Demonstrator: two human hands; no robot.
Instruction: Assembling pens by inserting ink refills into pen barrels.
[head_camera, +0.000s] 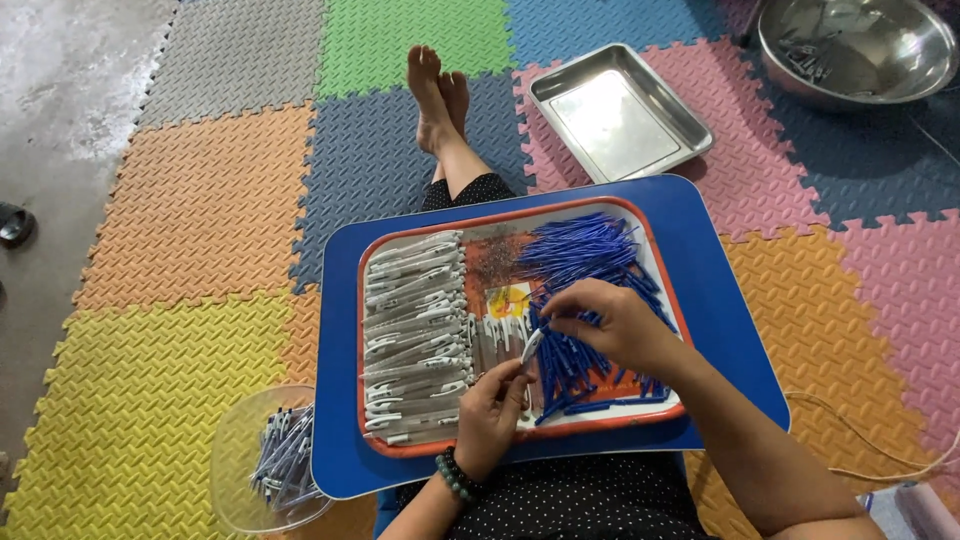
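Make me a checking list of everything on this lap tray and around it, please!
Surface: blue lap table carrying an orange-rimmed tray.
Job's things: white pen barrels stacked on the tray's left; blue refills heaped on its right; small springs at top middle; white pen tips in the centre.
Clutter: clear bowl of assembled pens beside the table.
Grippers: left hand and right hand pinch one pen part between them.
Cables: pale cord on the mat at right.
Surroundings: coloured foam mats, empty steel tray, steel bowl holding a few small parts.
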